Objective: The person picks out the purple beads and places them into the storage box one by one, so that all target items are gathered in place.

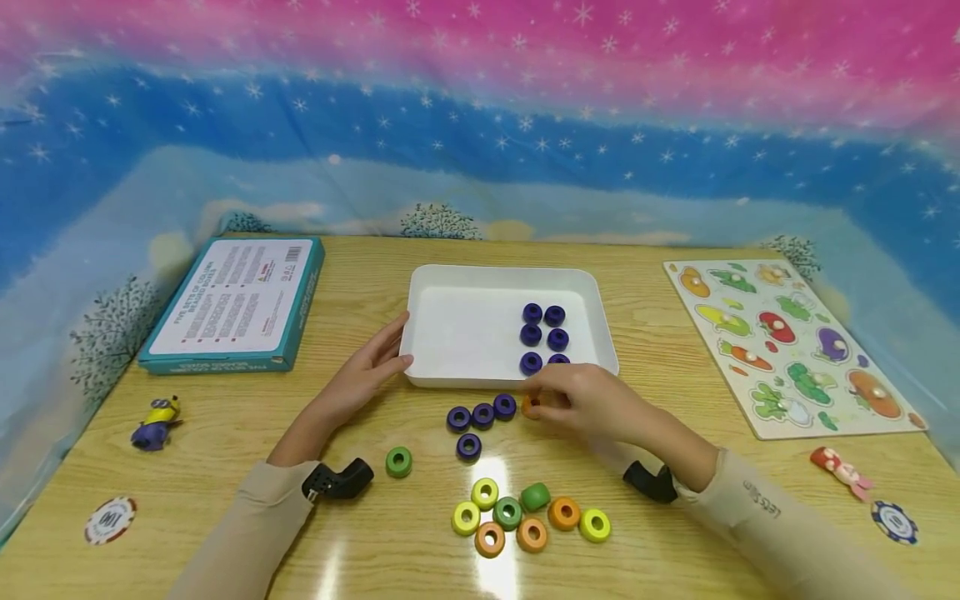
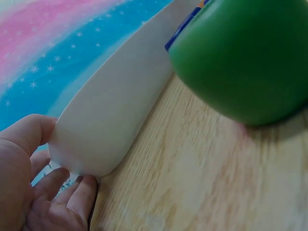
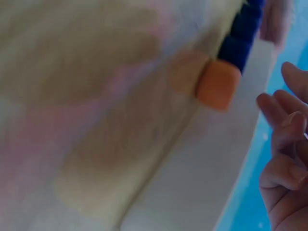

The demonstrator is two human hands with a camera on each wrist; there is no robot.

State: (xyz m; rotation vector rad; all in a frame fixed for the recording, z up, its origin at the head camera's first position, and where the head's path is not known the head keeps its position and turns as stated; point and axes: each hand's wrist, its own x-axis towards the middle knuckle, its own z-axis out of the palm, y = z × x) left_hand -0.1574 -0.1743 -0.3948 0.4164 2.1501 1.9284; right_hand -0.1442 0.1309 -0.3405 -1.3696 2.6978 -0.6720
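Note:
A white tray with several dark purple beads inside lies at the table's middle. My left hand holds its left end, thumb by the front corner and fingers along the outer wall; in the left wrist view the hand meets the rim and the corner. My right hand hovers at the tray's front right edge, partly covering one purple bead. Its fingers are loosely bent, with nothing between them. An orange bead stands apart from them, in line with purple beads before the tray.
Nearer lie yellow, orange and green beads, with one green bead by the left wrist. A teal box and minion figure lie left; a vegetable puzzle board, small figure and chips lie right.

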